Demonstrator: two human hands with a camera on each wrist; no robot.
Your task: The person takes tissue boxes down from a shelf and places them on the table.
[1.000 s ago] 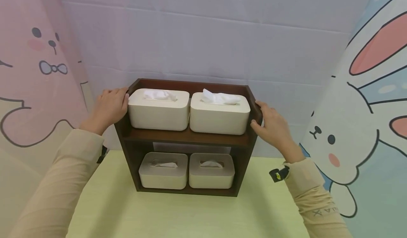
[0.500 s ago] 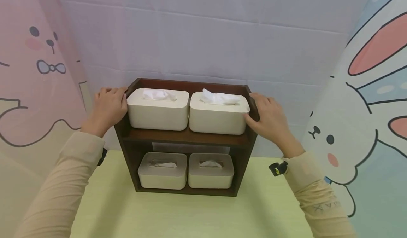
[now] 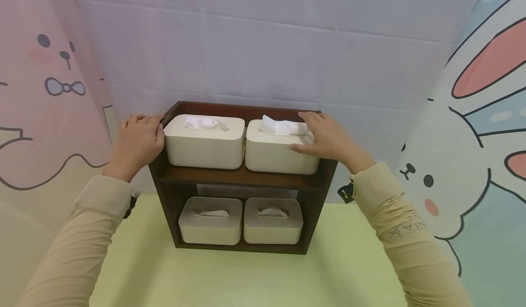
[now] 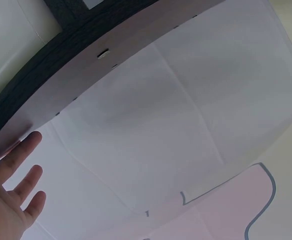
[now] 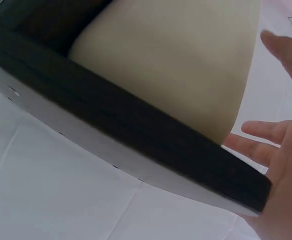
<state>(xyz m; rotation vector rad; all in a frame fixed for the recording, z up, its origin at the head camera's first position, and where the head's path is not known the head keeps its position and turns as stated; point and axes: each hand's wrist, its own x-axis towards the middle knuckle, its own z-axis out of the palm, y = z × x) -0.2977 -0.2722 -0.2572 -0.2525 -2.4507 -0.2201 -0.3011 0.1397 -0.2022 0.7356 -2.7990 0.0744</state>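
Observation:
A dark wooden two-tier shelf [image 3: 242, 177] stands with cream tissue boxes on both levels. My left hand [image 3: 137, 143] rests at the top of its left side panel; in the left wrist view the fingers [image 4: 23, 150] lie fairly straight beside the panel's outer face. Over the right end of the upper right tissue box [image 3: 279, 154], whose white tissue sticks up, is my right hand [image 3: 328, 136] with fingers spread and thumb in front. In the right wrist view this hand stands apart from the box's front. The upper left tissue box [image 3: 204, 147] sits near my left hand.
Two more tissue boxes, a left one [image 3: 211, 222] and a right one [image 3: 273, 222], fill the lower level. The shelf stands on a pale yellow-green table [image 3: 242, 279]. A pale cloth [image 3: 263, 56] hangs behind, with cartoon-printed sheets on both sides.
My right hand has left the right side panel and moved left, over the upper right tissue box. My left hand has stayed at the left panel. The boxes have not moved visibly.

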